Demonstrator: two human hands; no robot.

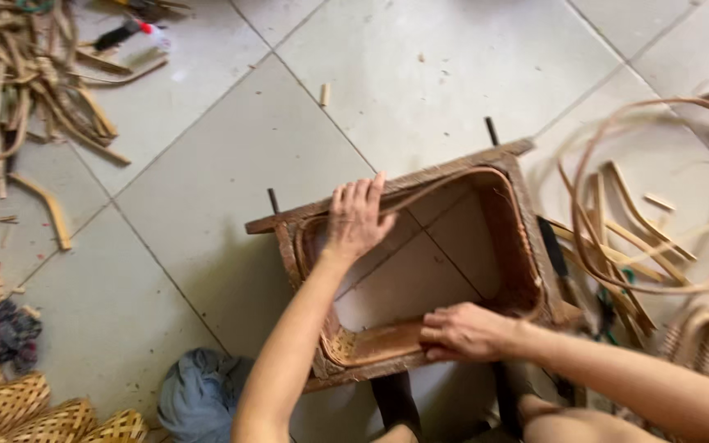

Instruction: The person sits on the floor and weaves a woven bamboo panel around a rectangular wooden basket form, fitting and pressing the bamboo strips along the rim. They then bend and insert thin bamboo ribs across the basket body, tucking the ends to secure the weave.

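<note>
Rattan strip being seated inside a square frame

Woven cane lines the square wooden frame point(420, 271), which lies on the tiled floor point(207, 164) at the centre of view. The left hand point(357, 220), at 11 o'clock on the frame, lies spread flat with fingers pressing a thin rattan strip point(432, 187) against the far rail. The right hand point(463, 332), at 6 o'clock, is closed narrowly, pinching the near inner edge. Done well, I judge, the strip stays pressed tight along the rim while the right hand keeps the frame from sliding. Loose rattan coils point(650, 205) lie at 3 o'clock, offcuts point(34, 90) at 10 o'clock, woven baskets point(10, 402) at 8 o'clock. No packages, labels or signs are legible; a small red-and-white object point(145, 31) at 11 o'clock is too blurred to tell
</note>
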